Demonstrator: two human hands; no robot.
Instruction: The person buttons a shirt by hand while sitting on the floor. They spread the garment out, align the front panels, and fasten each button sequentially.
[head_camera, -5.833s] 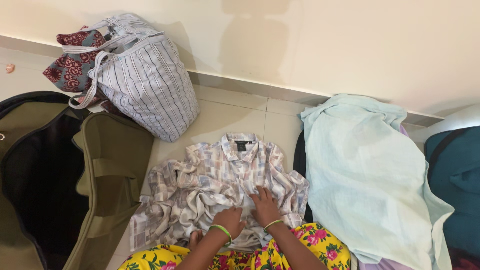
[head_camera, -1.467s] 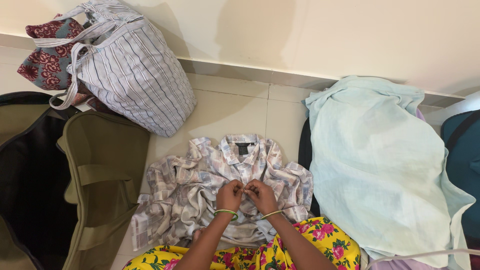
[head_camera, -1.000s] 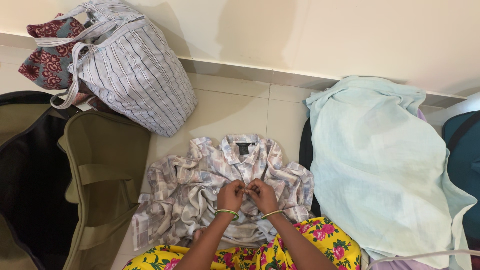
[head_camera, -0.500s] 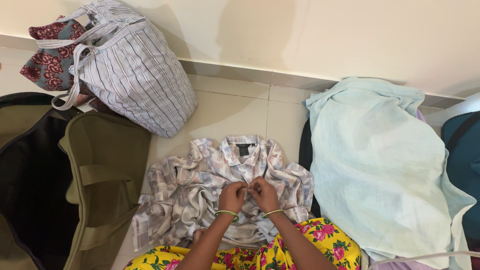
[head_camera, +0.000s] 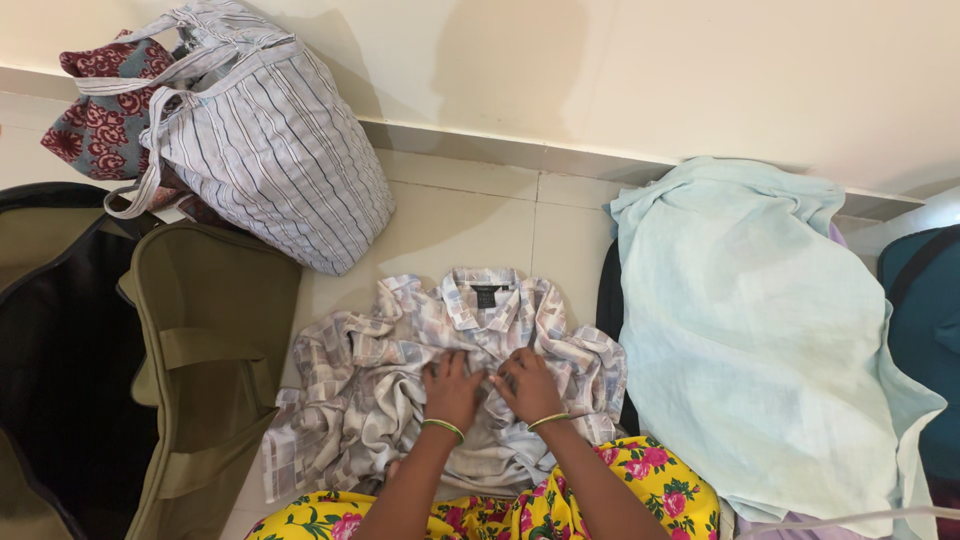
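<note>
I had the crumpled short-sleeved shirt of pale grey, blue and pink checked cotton (head_camera: 440, 380) lying collar-up on the cream floor tiles (head_camera: 470, 215), straight in front of my knees in their yellow, pink-flowered cloth (head_camera: 620, 490). My left hand (head_camera: 452, 388) lay flat on the shirt's front with fingers spread, and my right hand (head_camera: 528, 384) pressed down just beside it, fingers curled loosely over a fold; neither hand pinched anything. Half a second earlier both hands had been raised with fingertips meeting at the placket, so they had since dropped and flattened onto the cloth, while the shirt itself lay where it had been. A thin green bangle (head_camera: 443, 427) sat on my left wrist. To the left of the shirt stood the open olive canvas bag (head_camera: 215, 330) with its dark interior, and I could not make out anything inside it. Behind that leaned the grey-and-white striped cloth tote (head_camera: 270, 150), stuffed full, its contents hidden, with a red floral fabric bag (head_camera: 100, 125) touching its far side. To the right, a pale aqua linen sheet (head_camera: 750, 330) was draped over a heap, next to a teal bag (head_camera: 920, 330).
</note>
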